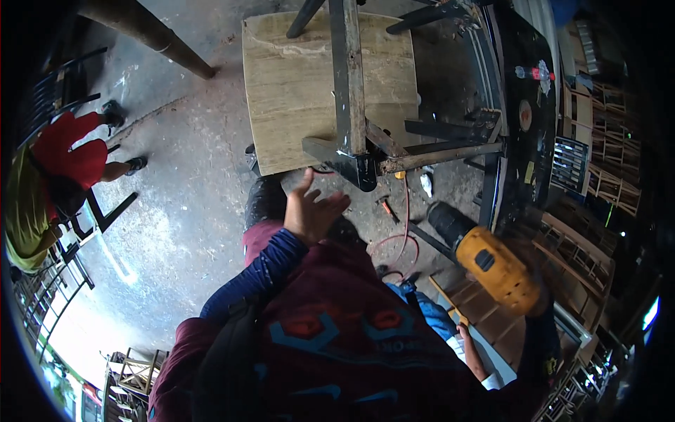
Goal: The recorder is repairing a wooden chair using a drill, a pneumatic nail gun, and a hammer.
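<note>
My left hand (314, 213) is open in front of my body, fingers spread, with nothing in it. It is just below the near corner of a dark wooden furniture frame (349, 91), whose worn legs and rails stand over a pale wooden board (295, 91). Out to the right, my right hand (540, 295) grips a yellow and black cordless drill (496, 271), its black chuck end pointing up and left. The drill body and shadow hide most of that hand's fingers.
A hammer (388, 209) and a pinkish hose (406, 243) lie on the concrete floor. A bottle (538, 73) rests on a dark surface at right. One person in red shorts (74, 151) is at left; another person's hand (464, 330) touches a wooden strip at lower right.
</note>
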The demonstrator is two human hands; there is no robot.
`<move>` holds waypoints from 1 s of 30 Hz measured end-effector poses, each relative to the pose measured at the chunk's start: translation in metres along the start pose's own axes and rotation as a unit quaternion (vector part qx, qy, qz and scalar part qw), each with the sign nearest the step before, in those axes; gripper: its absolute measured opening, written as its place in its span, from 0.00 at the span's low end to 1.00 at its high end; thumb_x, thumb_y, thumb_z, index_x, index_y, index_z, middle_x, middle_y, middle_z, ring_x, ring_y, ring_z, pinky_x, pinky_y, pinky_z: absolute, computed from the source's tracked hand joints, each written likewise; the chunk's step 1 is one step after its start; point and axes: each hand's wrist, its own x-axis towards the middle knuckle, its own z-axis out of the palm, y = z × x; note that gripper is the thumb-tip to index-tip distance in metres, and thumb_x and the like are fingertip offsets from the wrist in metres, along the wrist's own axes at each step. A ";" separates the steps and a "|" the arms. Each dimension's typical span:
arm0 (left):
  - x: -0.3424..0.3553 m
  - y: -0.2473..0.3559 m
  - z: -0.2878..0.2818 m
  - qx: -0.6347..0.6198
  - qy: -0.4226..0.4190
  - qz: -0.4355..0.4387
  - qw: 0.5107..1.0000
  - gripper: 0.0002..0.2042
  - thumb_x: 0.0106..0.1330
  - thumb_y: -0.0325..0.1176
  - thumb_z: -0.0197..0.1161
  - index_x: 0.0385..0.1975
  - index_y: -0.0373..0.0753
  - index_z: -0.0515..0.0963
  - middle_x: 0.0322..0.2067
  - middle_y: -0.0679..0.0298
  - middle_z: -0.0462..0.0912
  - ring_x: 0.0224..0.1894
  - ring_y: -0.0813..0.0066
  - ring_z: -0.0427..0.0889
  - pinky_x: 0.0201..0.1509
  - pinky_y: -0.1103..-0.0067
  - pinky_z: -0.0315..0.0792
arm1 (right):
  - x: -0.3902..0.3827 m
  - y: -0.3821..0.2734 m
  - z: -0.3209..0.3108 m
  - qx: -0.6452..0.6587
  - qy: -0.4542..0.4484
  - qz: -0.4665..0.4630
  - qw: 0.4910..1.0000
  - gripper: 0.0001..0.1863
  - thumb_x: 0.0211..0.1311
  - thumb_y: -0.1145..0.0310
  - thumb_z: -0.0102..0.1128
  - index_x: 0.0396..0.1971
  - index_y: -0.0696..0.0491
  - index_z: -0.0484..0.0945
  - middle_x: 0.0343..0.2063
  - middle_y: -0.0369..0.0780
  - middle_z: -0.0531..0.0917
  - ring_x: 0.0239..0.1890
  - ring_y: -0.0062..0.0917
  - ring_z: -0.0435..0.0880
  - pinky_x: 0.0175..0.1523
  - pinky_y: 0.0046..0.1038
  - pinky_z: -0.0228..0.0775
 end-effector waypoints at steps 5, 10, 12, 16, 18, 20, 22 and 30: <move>0.008 0.000 0.070 -0.045 -0.128 0.001 0.991 0.45 0.64 0.60 0.64 0.69 0.32 0.56 0.59 0.45 0.72 0.61 0.50 0.73 0.66 0.58 0.70 | 0.028 -0.002 -0.034 0.066 0.009 0.007 0.998 0.23 0.61 0.62 0.72 0.51 0.60 0.78 0.37 0.42 0.88 0.34 0.27 0.90 0.39 0.28 0.85; 0.051 0.001 0.064 -0.023 -0.121 -0.042 0.991 0.14 0.70 0.31 0.47 0.44 0.32 0.80 0.38 0.54 0.86 0.37 0.61 0.87 0.45 0.62 0.83 | 0.137 0.046 -0.080 0.135 -0.104 -0.007 0.985 0.23 0.60 0.63 0.72 0.50 0.59 0.78 0.37 0.41 0.88 0.33 0.25 0.90 0.39 0.28 0.86; 0.067 -0.014 0.078 -0.020 -0.152 -0.057 0.987 0.14 0.70 0.32 0.48 0.45 0.32 0.80 0.38 0.54 0.86 0.36 0.60 0.86 0.44 0.62 0.83 | 0.139 0.035 -0.105 0.132 -0.132 0.030 0.982 0.22 0.60 0.63 0.72 0.50 0.59 0.79 0.37 0.41 0.88 0.33 0.25 0.90 0.39 0.27 0.86; 0.049 0.000 0.071 0.015 -0.142 -0.014 0.990 0.17 0.75 0.36 0.45 0.50 0.32 0.76 0.40 0.51 0.84 0.37 0.56 0.86 0.46 0.59 0.83 | 0.170 0.030 -0.101 0.192 -0.215 0.000 0.958 0.22 0.60 0.64 0.72 0.50 0.59 0.79 0.37 0.41 0.88 0.32 0.24 0.90 0.39 0.27 0.86; 0.047 -0.003 0.064 0.012 -0.100 -0.001 0.995 0.16 0.76 0.34 0.44 0.51 0.31 0.75 0.39 0.51 0.84 0.37 0.56 0.86 0.44 0.58 0.84 | 0.194 0.013 -0.112 0.222 -0.285 0.115 0.925 0.21 0.60 0.65 0.72 0.50 0.59 0.79 0.37 0.41 0.88 0.32 0.22 0.90 0.38 0.26 0.86; 0.056 -0.005 0.060 -0.008 -0.080 0.008 0.997 0.14 0.73 0.32 0.50 0.49 0.30 0.76 0.38 0.52 0.84 0.36 0.58 0.86 0.43 0.58 0.84 | 0.238 -0.039 -0.116 0.056 -0.387 0.100 0.915 0.17 0.61 0.66 0.72 0.45 0.58 0.81 0.34 0.39 0.88 0.31 0.20 0.90 0.37 0.24 0.88; 0.061 -0.011 0.062 -0.016 -0.061 0.008 0.998 0.12 0.69 0.30 0.56 0.46 0.29 0.76 0.37 0.54 0.85 0.35 0.59 0.86 0.43 0.57 0.83 | 0.229 -0.037 -0.126 0.035 -0.382 0.093 0.919 0.17 0.61 0.65 0.72 0.45 0.58 0.81 0.34 0.39 0.88 0.31 0.20 0.89 0.37 0.24 0.87; 0.061 -0.015 0.063 -0.039 -0.018 0.036 0.998 0.13 0.67 0.26 0.58 0.46 0.23 0.74 0.37 0.52 0.83 0.34 0.60 0.87 0.40 0.60 0.85 | 0.150 -0.013 -0.195 -0.078 -0.344 -0.031 0.935 0.17 0.60 0.63 0.71 0.44 0.57 0.81 0.30 0.37 0.87 0.28 0.20 0.88 0.35 0.23 0.85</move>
